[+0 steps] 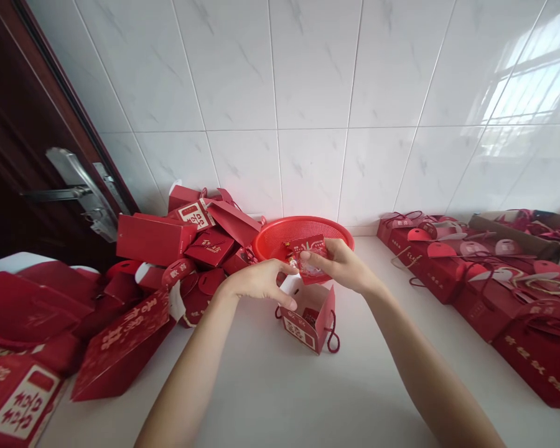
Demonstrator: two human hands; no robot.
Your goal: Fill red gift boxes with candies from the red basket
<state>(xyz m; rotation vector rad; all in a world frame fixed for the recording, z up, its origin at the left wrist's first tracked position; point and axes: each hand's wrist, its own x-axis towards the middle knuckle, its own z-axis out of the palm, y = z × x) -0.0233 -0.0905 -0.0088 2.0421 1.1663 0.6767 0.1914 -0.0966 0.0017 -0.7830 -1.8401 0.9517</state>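
An open red gift box [300, 330] with dark red cord handles stands upright on the white tabletop in front of me. My left hand [264, 280] is closed at its left side, thumb and fingers about the raised flap with the white inside. Just above the box, my right hand [343, 266] pinches a shiny red printed packet [313, 250] over the near rim of a red plastic basket [303, 225]. Something small and dark red lies inside the box. The basket's contents are partly hidden by my hands and the packet.
Many red gift boxes [156, 239] are heaped on the left, some tipped over. Closed red boxes [480, 302] stand in rows on the right, near an open cardboard carton [499, 225]. A white tiled wall [310, 168] rises behind; a dark door [37, 124] is at far left.
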